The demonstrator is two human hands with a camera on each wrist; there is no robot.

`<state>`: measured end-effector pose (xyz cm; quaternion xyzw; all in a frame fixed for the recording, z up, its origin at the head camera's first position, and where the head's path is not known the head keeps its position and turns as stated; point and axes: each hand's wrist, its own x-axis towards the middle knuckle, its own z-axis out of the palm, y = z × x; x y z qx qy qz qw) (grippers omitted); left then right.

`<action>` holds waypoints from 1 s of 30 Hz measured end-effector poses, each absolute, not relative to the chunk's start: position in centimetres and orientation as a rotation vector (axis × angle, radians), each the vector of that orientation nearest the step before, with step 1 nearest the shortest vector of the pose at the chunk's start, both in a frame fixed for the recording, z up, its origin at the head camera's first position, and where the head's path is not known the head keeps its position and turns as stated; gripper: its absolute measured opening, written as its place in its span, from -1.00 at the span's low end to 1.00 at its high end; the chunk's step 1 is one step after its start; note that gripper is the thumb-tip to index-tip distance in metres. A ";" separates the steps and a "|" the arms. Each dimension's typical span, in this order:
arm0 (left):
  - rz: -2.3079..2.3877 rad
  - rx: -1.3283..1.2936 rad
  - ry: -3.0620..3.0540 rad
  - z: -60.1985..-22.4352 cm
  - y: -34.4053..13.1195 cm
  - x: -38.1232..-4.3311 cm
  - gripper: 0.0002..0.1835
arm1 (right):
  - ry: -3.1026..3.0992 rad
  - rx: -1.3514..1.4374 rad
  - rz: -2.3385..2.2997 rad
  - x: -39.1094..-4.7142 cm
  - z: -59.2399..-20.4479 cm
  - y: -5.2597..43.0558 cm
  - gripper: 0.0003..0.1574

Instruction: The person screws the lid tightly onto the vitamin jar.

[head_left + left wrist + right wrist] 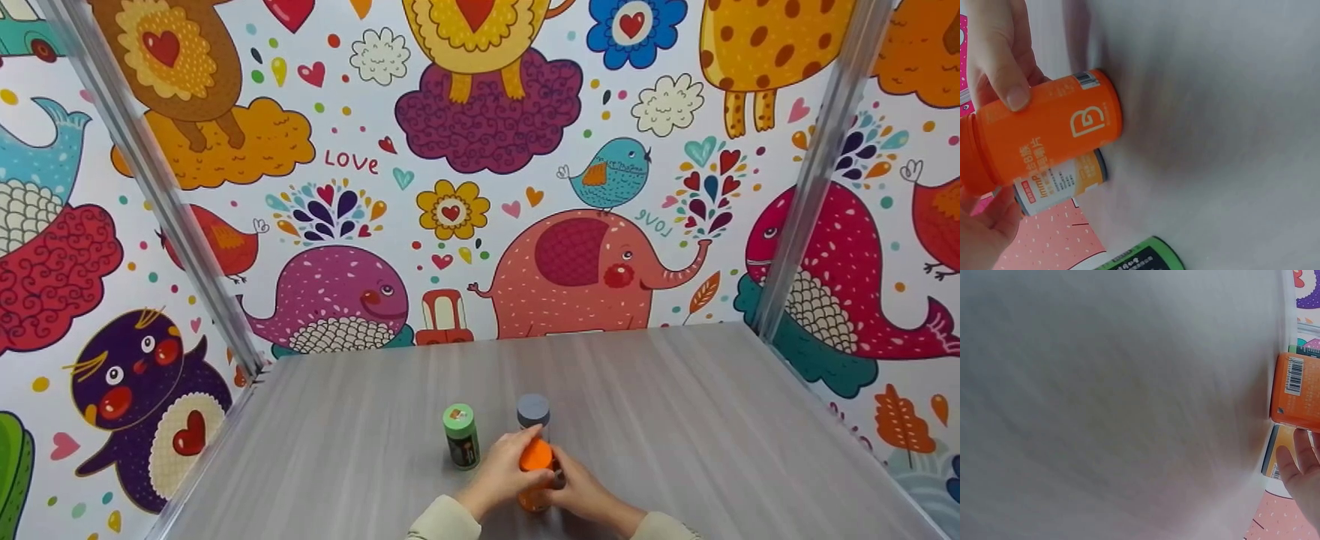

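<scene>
An orange bottle (535, 501) with an orange cap (536, 454) stands upright near the front of the table, between both hands. My left hand (496, 471) holds it at the cap, thumb on the near side and fingers on the far side. Lower down, my right hand (586, 492) grips the bottle's body from the right; its thumb lies across the label in the left wrist view. White print and a barcode show on the orange side (1061, 126). Just behind stands a grey-lidded bottle (533, 409) with a white and yellow-orange label (1055, 185), partly hidden by the hands.
To the left of my left hand stands a dark bottle with a green lid (461, 442). The grey wood-grain table (360, 435) runs back to a wall (517, 187) printed with cartoon animals. Metal posts (817, 172) rise at its back corners.
</scene>
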<state>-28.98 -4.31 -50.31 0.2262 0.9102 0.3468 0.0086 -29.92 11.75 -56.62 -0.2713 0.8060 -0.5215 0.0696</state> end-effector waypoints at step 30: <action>1.057 0.707 2.937 -50.0 -6.2 -28.5 -0.41 | 2.464 -0.801 -1.542 -29.9 -56.4 11.8 -0.21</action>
